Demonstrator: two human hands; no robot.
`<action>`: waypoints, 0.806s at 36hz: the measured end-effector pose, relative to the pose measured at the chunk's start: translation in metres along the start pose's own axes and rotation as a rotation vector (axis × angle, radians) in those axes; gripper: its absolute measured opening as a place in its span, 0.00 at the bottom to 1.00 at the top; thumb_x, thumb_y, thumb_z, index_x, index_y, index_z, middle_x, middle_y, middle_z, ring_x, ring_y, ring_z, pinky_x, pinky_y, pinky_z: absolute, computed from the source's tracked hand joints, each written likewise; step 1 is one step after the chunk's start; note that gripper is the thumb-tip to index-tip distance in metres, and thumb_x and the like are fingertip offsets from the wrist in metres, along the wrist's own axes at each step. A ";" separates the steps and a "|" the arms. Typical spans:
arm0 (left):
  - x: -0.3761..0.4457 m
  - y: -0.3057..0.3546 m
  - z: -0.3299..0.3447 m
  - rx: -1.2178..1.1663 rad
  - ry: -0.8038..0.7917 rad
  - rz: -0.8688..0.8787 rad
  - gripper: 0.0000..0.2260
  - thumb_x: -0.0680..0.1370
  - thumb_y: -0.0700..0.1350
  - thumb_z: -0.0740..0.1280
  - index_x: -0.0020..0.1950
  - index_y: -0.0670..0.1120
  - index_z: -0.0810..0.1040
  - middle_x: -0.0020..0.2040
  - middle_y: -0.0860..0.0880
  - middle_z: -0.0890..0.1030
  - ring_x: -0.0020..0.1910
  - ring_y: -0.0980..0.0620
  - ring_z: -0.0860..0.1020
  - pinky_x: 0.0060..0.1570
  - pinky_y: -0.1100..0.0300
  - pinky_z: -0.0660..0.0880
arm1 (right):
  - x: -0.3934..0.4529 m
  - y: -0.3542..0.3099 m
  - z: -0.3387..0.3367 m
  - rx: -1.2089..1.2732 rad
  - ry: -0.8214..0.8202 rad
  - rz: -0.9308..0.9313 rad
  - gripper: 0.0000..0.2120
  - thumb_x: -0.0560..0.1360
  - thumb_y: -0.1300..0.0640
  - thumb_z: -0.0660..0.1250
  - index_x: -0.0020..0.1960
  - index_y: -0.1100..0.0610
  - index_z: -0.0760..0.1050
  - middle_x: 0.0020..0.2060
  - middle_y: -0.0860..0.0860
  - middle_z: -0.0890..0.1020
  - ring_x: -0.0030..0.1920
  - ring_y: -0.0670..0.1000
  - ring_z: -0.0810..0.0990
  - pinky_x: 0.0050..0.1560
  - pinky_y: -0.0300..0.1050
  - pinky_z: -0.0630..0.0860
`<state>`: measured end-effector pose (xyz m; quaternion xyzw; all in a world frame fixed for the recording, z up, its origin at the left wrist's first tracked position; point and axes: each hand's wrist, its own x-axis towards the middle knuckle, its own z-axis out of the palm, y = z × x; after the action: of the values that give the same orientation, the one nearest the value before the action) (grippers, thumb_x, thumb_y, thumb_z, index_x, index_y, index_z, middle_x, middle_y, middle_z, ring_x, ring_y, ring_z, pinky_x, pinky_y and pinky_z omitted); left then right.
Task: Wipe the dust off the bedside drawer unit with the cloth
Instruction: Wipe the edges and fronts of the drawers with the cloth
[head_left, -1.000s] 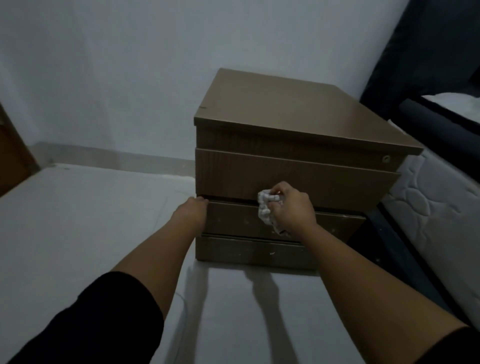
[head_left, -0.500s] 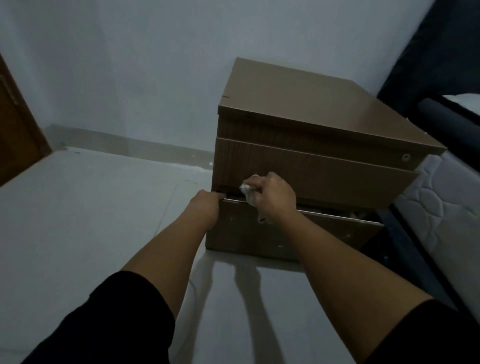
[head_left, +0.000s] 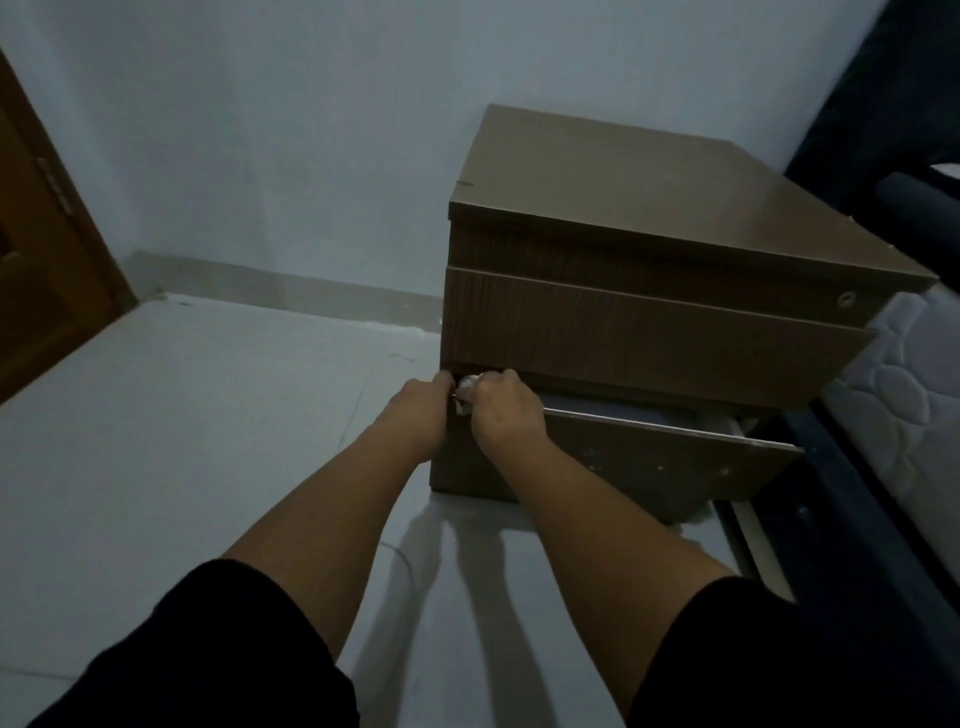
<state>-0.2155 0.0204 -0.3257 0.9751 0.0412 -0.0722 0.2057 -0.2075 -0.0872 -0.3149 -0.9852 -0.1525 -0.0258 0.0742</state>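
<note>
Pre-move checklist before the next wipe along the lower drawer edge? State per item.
1. Cloth in the right hand grip: ok, bunched in the fingers.
2. Cloth at the lower drawer top edge, left end: ok.
3. Left hand steadying the drawer unit at its left front corner: ok.
4. Lower drawer pulled out, top edge exposed to the right: ok.
5. Dust on that edge: cannot tell, too dim.
6. Pale specks on the lower drawer front: not ok, unwiped.
</note>
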 end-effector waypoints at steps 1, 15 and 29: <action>0.000 0.002 0.002 0.017 0.008 0.003 0.20 0.78 0.40 0.63 0.70 0.47 0.66 0.58 0.41 0.78 0.54 0.43 0.79 0.53 0.53 0.78 | -0.001 0.003 0.000 0.004 0.004 0.004 0.15 0.78 0.61 0.58 0.64 0.58 0.72 0.57 0.57 0.75 0.57 0.55 0.72 0.49 0.46 0.70; -0.003 0.064 0.034 0.292 -0.092 0.300 0.31 0.78 0.33 0.59 0.78 0.50 0.54 0.79 0.49 0.55 0.78 0.48 0.54 0.74 0.50 0.59 | -0.046 0.112 -0.004 -0.020 0.042 0.104 0.21 0.77 0.63 0.59 0.68 0.49 0.69 0.67 0.53 0.71 0.62 0.55 0.69 0.58 0.48 0.71; -0.018 0.151 0.066 0.527 -0.098 0.400 0.27 0.79 0.37 0.60 0.77 0.43 0.56 0.76 0.44 0.61 0.75 0.46 0.60 0.70 0.51 0.66 | -0.093 0.229 -0.021 0.043 0.053 0.413 0.21 0.77 0.62 0.60 0.68 0.47 0.69 0.68 0.55 0.68 0.64 0.56 0.70 0.64 0.50 0.69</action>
<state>-0.2248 -0.1448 -0.3226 0.9789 -0.1809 -0.0854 -0.0419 -0.2271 -0.3338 -0.3323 -0.9927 0.0542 -0.0327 0.1027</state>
